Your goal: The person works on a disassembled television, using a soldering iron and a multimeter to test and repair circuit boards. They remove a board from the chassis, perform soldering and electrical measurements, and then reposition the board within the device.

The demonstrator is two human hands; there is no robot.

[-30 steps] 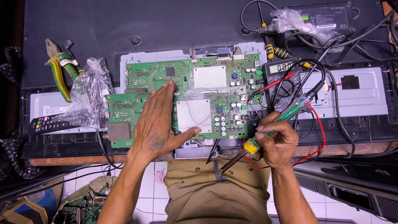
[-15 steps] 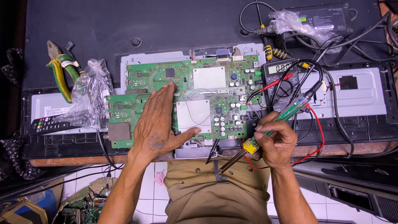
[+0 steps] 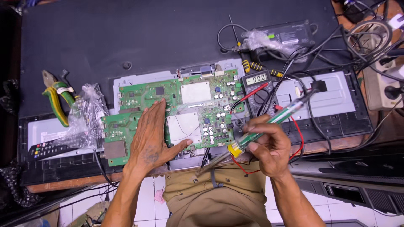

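A green circuit board (image 3: 210, 101) with silver shields and several capacitors lies on the back of a large flat panel (image 3: 126, 38). My left hand (image 3: 151, 141) rests flat on the board's left half, fingers spread. My right hand (image 3: 267, 147) grips a soldering iron with a translucent green handle (image 3: 269, 124); its metal tip (image 3: 208, 166) points down-left past the board's near edge. Just beyond my right hand sits a grey multimeter (image 3: 259, 90) with red and black leads.
Green-handled pliers (image 3: 57, 101) and a clear plastic bag (image 3: 86, 115) lie at the left, a remote control (image 3: 48, 147) below them. A black power adapter (image 3: 286, 35) and tangled cables (image 3: 366, 38) fill the back right. The wooden bench edge (image 3: 75, 183) runs near my lap.
My right hand has tilted the soldering iron slightly, and the view has shifted a little. My left hand stays flat on the board.
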